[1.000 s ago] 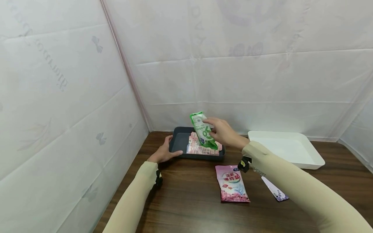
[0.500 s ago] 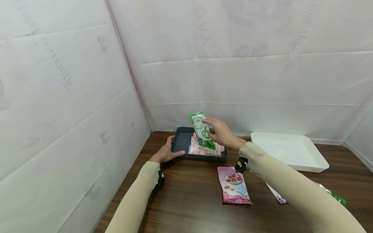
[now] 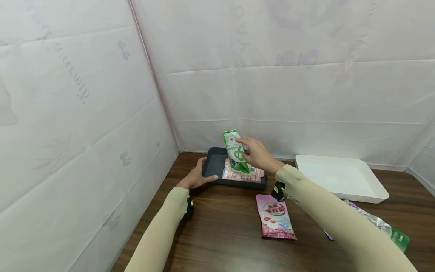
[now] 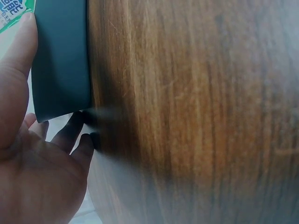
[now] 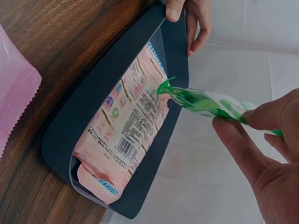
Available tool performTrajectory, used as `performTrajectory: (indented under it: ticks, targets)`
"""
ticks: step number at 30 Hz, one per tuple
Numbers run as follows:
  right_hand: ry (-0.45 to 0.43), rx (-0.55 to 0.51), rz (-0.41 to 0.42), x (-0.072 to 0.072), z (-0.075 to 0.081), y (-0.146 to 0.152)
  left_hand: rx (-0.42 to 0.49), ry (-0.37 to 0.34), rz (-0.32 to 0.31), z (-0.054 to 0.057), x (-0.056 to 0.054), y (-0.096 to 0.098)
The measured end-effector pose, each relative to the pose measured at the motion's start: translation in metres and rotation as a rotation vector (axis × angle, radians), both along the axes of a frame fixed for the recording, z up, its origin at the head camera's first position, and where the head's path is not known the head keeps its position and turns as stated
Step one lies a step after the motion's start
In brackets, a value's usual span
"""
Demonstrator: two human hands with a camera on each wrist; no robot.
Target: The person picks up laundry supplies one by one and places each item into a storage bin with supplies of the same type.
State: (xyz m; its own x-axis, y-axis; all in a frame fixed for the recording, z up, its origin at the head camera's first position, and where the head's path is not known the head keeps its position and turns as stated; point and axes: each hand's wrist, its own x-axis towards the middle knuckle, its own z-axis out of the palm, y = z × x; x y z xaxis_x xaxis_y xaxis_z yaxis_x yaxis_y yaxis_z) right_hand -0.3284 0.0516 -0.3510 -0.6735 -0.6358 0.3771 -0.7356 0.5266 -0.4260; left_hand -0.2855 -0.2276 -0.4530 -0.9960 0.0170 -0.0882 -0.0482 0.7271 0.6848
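In the head view my left hand holds the left end of a dark grey tray, its thumb on the near rim and its fingers around the end. My right hand pinches a green and white packet between thumb and fingers, tilted above the tray. Beneath it, pink packets lie in the tray's right part, printed with small text and a barcode. From the right wrist view, the green packet's lower end hangs just over them; whether it touches them I cannot tell.
A pink and white packet lies on the wooden table in front of the tray. At the right stands a white tray. A purple, silver and green packet is partly hidden behind my right forearm. White sheeting closes off the back.
The head view has turned slightly left, shifting the scene rightward and uncovering the purple and green packet at the right. Both hands keep their holds, and the green packet stays over the tray.
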Motion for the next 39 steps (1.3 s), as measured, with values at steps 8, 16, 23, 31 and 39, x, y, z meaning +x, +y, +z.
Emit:
performTrajectory:
  ticks: [8, 16, 23, 31, 39]
  targets:
    - [0.017, 0.005, 0.001, -0.003, -0.002, -0.004, 0.005, -0.006, -0.002, 0.000, 0.001, -0.001]
    - [0.016, -0.013, 0.011, -0.006, -0.005, -0.012, 0.001, -0.006, -0.002, 0.002, 0.003, 0.000]
    - [-0.013, -0.025, -0.003, -0.005, -0.008, -0.018, -0.007, -0.005, 0.001, 0.002, 0.001, 0.003]
    - [-0.039, -0.023, 0.003, -0.005, -0.012, -0.021, 0.002, -0.008, -0.003, 0.003, 0.003, 0.005]
    - [-0.049, -0.022, -0.002, -0.006, -0.014, -0.022, 0.019, -0.002, -0.005, 0.003, 0.004, 0.005]
